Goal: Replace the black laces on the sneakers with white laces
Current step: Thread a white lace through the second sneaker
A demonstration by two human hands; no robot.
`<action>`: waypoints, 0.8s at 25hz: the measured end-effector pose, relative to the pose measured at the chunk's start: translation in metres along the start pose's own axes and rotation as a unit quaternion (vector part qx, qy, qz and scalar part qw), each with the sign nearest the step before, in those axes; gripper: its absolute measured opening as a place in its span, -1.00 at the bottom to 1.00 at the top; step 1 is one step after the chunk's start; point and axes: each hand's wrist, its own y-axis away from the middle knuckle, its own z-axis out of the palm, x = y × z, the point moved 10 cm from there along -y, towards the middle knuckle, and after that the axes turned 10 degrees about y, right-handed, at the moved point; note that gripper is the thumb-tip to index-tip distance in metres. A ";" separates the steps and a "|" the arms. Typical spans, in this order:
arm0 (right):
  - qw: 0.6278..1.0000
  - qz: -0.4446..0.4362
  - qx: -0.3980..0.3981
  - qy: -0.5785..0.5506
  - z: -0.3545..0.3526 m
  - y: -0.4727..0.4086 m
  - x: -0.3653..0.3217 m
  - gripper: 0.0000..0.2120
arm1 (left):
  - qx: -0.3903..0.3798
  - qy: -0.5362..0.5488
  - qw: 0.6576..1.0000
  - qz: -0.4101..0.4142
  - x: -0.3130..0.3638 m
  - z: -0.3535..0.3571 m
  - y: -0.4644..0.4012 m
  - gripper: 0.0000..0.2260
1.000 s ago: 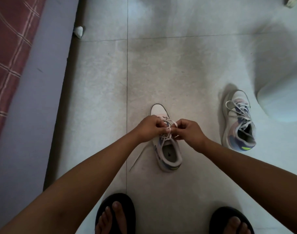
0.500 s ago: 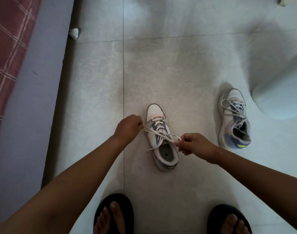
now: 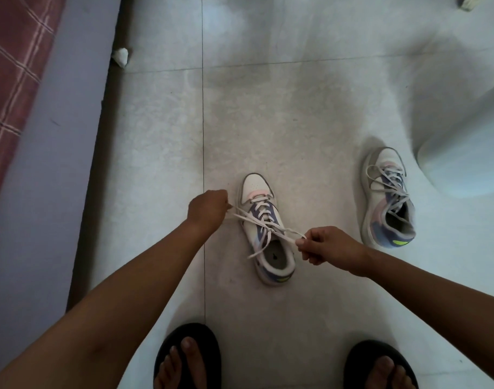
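— White laces (image 3: pixel 264 220) ran up the sneaker (image 3: pixel 265 228) in the middle of the floor, did they not; where exactly did it sit?

— It stood on the pale tiled floor (image 3: pixel 296 108), toe pointing away from the person, just right of a tile joint; the lace was threaded through the eyelets and crossed near the top of the tongue; both ends were drawn out sideways.

— And the hands?

— The left hand (image 3: pixel 208 210) was curled into a fist just left of the toe, gripping one stretch of lace, which ran taut from the fist to the crossing; the right hand (image 3: pixel 328 247) pinched the other stretch between thumb and fingers, just right of the shoe's opening; a loose tail of lace lay over the collar on the left side.

— Was the other shoe near?

— The second sneaker (image 3: pixel 387 197) stood well apart to the right, toe away as well, pale laces looped loosely across it, a yellow-green mark on its heel; a large pale rounded object (image 3: pixel 465 153) stood just beyond it, and I could not tell what it was.

— Anything else?

— Two feet in black sandals (image 3: pixel 188 357) at the near edge; a bed (image 3: pixel 43 164) with a lilac side and a red checked cover along the left; a small crumpled white scrap (image 3: pixel 120 56) on the floor beside it.
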 end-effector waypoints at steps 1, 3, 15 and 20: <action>1.000 0.001 -0.002 -0.001 -0.002 0.001 0.002 -0.79 | -0.007 -0.026 1.000 0.009 -0.003 0.006 0.002 -0.84; 1.000 0.006 -0.006 -0.010 -0.006 0.002 0.006 -0.81 | -0.004 -0.086 0.996 0.032 -0.001 0.010 0.006 -0.84; 0.985 0.018 0.057 -0.161 0.004 -0.032 -0.051 -0.81 | 0.010 0.318 0.942 0.107 0.084 -0.051 0.025 -0.86; 0.968 -0.100 0.016 0.229 0.029 -0.037 -0.091 -0.74 | -0.026 0.237 0.969 0.061 0.095 -0.044 0.020 -0.72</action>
